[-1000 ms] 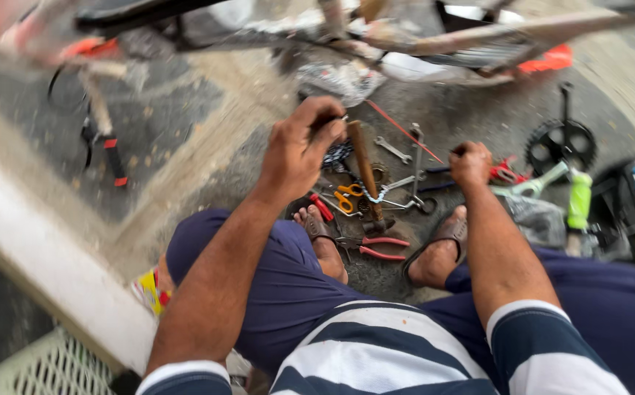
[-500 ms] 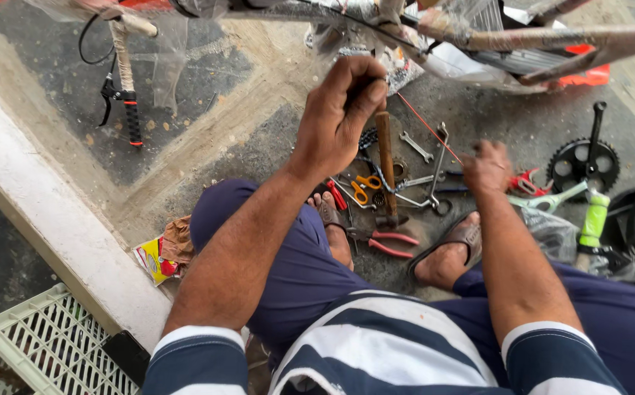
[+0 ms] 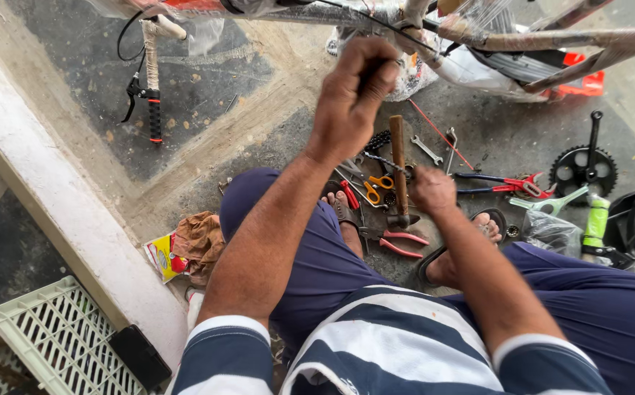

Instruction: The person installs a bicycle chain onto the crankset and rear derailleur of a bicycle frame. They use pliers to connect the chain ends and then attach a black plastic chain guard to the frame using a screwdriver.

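Fingers of the left hand (image 3: 350, 102) are pinched together on something thin and dark, too small to identify, raised up near the bike frame (image 3: 522, 40). Those of the right hand (image 3: 432, 190) are curled shut just beside the hammer (image 3: 399, 172); whether they grip a thin chain or wire there, I cannot tell.

Across the top lies the frame, its tubes wrapped in plastic and paper. The handlebar (image 3: 153, 80) with its brake lever hangs down at upper left, so the bike looks only partly stripped or assembled. As a judgement, the work is somewhere in the middle: parts are off and tools are spread out, and nothing shows a finished joint.

At lower left sits a white crate (image 3: 47, 336) beside the pale kerb (image 3: 61, 212). A chainring with crank (image 3: 584, 164) lies loose on the ground at right, apart from the frame. The hammer lies between the person's sandalled feet, head toward them. Near it are red-handled pliers (image 3: 398, 241), red cutters (image 3: 504, 183) further right, orange scissors (image 3: 377, 186) and a small spanner (image 3: 427, 150).
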